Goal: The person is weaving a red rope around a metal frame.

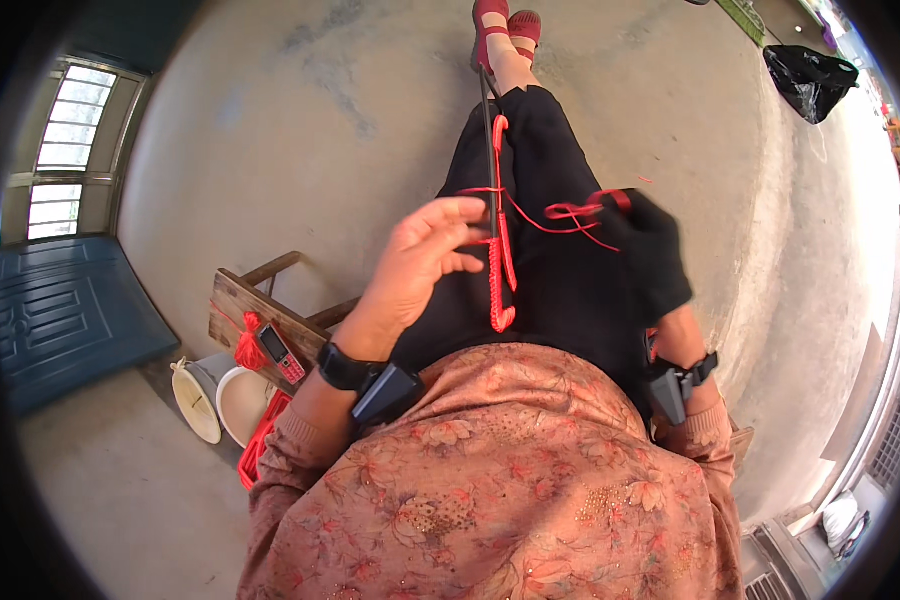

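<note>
A long narrow frame wound in red cord [498,285] lies lengthwise over my lap, with tight coils on its near end. A thin black strap or rod [489,135] runs beside it from near my shoes. My bare left hand [427,250] is at the left of the frame, fingers apart, its fingertips close to the black strap and the windings. On the right, my black-gloved right hand [648,250] is closed on a loose red cord [555,228], which loops and trails from the frame. The gloved fingers are partly blurred.
At my left, a wooden bench [238,318] bears a bundle of red cord [250,348] and a red keypad phone [282,353]. White buckets [242,405] and a red basket [258,450] stand beside it. A black plastic bag [810,82] lies far right.
</note>
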Available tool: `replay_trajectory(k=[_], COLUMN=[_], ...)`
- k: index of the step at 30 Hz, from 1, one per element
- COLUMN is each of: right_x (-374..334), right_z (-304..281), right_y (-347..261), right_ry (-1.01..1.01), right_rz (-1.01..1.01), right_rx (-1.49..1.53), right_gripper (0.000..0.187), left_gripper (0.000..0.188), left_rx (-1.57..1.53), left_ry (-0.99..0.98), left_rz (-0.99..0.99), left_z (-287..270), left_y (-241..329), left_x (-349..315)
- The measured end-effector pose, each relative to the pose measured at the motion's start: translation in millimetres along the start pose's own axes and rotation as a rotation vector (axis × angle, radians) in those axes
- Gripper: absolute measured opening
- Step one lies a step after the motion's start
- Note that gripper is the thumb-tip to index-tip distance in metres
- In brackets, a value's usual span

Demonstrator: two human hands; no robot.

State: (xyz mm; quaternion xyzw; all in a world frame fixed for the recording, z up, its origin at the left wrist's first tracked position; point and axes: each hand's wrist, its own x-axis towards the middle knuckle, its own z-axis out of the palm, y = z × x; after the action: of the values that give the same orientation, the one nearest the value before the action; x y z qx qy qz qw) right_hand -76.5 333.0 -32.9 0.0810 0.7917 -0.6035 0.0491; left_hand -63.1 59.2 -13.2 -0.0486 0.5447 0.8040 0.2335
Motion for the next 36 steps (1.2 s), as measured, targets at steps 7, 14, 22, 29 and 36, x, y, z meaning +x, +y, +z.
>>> replay_trajectory(k=[7,14,22,29,36], right_x=[-3,-2,-2,7,17], right_z=[69,76,51,51,77], right_y=[-15,-15,-25,-63,-92], right_ry=[-0.326,-0.428,-0.163,-0.211,-0.586], right_rz=[-0.135,-0.022,-0.096,-0.458,-0.618], right_rx=[-0.197,-0.019,-0.014,-0.186,-0.296], right_gripper=[0.018,0.024,0.036,0.049,0.025], left_gripper=[0.027,0.017,0.009,0.024,0.013], left_rx=[0.11,0.321,0.115,-0.562,-0.715], left_ry=[0.054,0.085,0.147,0.004,-0.31], left_rz=[-0.014,0.024,-0.014,0.288,0.621], left_z=[-3,-1,-33,-34,-48], left_y=[-33,-34,7,108,198], left_x=[6,5,-9,-70,-116])
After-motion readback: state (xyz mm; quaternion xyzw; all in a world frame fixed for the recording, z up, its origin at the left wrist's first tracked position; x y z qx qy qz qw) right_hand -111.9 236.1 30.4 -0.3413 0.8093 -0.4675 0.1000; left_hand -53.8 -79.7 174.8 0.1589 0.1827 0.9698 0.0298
